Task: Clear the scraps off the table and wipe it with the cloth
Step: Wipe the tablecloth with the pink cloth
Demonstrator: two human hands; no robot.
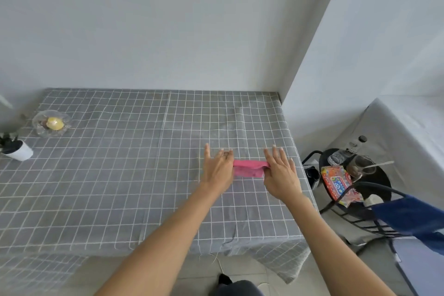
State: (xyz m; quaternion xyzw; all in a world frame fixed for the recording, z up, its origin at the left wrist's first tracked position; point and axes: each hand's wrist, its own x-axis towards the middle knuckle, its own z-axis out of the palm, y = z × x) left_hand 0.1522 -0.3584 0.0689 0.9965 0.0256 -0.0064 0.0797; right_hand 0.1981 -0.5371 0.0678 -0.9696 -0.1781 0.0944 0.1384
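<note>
A pink cloth (pixel 248 168) lies folded into a narrow strip on the grey checked tablecloth (pixel 134 175), toward the table's right side. My left hand (pixel 217 168) holds its left end between thumb and fingers. Its right end is pinched by my right hand (pixel 281 175), whose other fingers are spread upward. Both forearms reach in from the bottom of the view. No loose scraps show on the cloth-covered tabletop around my hands.
A glass dish (pixel 51 123) holding something yellow sits at the far left, with a small potted plant in a white pot (pixel 18 149) in front of it. Right of the table stands a black chair (pixel 355 190) bearing a colourful packet (pixel 336 181), a glass with a spoon (pixel 361 166) and blue fabric (pixel 413 216).
</note>
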